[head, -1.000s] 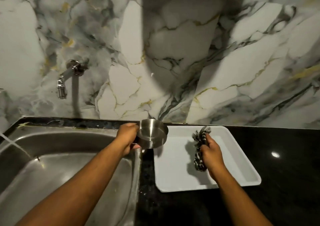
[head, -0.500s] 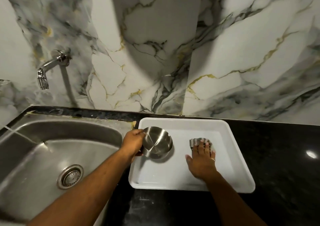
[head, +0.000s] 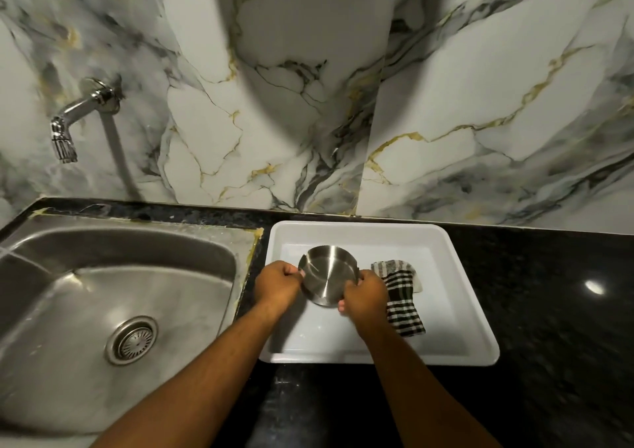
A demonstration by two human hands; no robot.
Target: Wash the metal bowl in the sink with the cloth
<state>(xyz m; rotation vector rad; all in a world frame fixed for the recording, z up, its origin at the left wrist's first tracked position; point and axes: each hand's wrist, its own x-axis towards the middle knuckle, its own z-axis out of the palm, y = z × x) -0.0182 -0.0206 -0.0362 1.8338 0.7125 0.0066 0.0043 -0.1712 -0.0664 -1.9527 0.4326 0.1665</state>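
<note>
Both hands now hold the bowl [head: 328,280] over the left half of the white tray [head: 459,314], which sits on the dark counter [head: 549,310] just right of the sink [head: 130,276]. The left hand [head: 277,284] pinches the bowl's left rim with thumb and fingers, and the right hand [head: 364,293] closes around its right rim, the fingertips curling under the near edge. The bowl is tilted, its inside facing the camera; I cannot tell if its bottom touches the tray or stays a little above it. What has just changed: a second ago the left hand carried the bowl at the sink's right edge and the right hand lifted the cloth [head: 401,296] above the tray; half a second ago that hand pressed the cloth flat. Now the cloth lies released in the right half of the tray, just beside the right hand, and this hand has moved to the bowl. For the task this probably means the washing itself is finished, because the bowl is out of the sink and the cloth is put down; what remains seems only to set the bowl in the tray. The tap [head: 73,121] on the marble wall [head: 308,87] shows no stream from its spout. I see no brand, label or readable writing on the bowl, the cloth, the tray or the sink.
</note>
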